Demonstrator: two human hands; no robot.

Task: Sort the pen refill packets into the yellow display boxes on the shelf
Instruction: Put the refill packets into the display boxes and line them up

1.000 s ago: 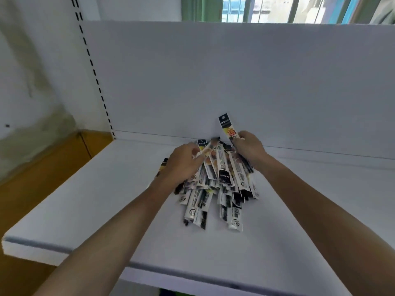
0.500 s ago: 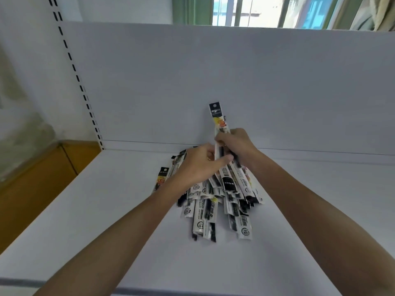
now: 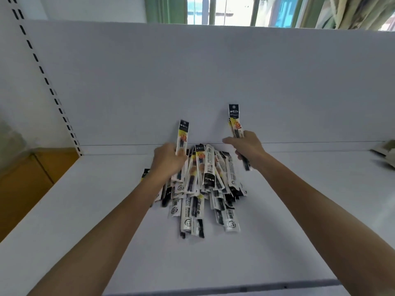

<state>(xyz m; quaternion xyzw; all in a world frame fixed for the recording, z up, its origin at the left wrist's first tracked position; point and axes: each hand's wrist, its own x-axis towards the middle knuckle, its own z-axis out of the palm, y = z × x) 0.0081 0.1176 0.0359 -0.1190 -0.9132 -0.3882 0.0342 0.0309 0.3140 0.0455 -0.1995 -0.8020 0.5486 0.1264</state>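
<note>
Two lifted: our left hand [image 3: 168, 159] curls its fingers [image 3: 181, 153] round the left packet [image 3: 182, 135]; our right hand [image 3: 248, 146] grips the right packet [image 3: 235, 122].
Pile [image 3: 205, 189]: unsorted on the shelf [image 3: 85, 210].
Progress: barely begun, we judge; yellow boxes unseen.

White shelf [image 3: 106, 231] with a white back panel [image 3: 192, 71] behind it.
Pile of pen refill packets [image 3: 205, 189]: heaped mid-shelf against the panel, black and white with yellow prints.
Left grip [image 3: 168, 161]: bare hand, pinches first packet [image 3: 182, 135] upright over the pile's left side.
Right grip [image 3: 248, 146]: bare hand, holds second packet [image 3: 235, 120] upright, just right of the pile.
Slotted upright [image 3: 42, 73] at far left.
Window [image 3: 222, 9] and curtain [image 3: 352, 11] above the panel.
</note>
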